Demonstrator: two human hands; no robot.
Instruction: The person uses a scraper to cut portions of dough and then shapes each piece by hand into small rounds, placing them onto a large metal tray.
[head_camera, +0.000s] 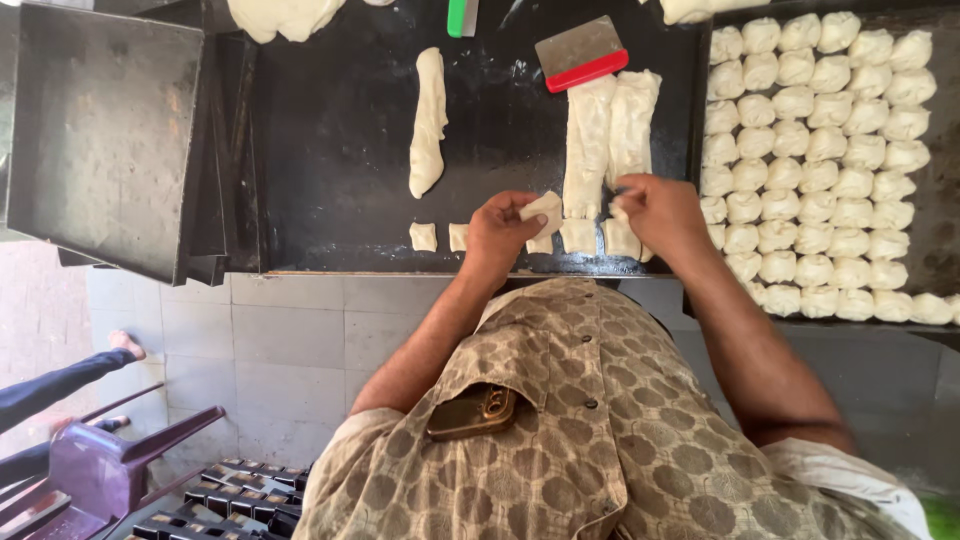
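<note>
On the worktop (340, 130), near its front edge, the left hand (497, 232) grips a dough piece (545, 208) while the right hand (660, 208) rests on the near end of two dough strips (608, 135) lying side by side; a row of cut pieces (440, 237) runs along that front edge, left of and under the hands. A single dough strip (428, 120) lies toward the middle of the worktop, left of the pair, and a scraper (580, 52) sits behind the pair near the back edge. A tray (925, 240) filled with rows of dough balls (810, 150) adjoins the worktop's right edge, an upturned tray (100, 130) stands at its left edge, and a chair (95, 470) stands on the floor below the left corner.
</note>
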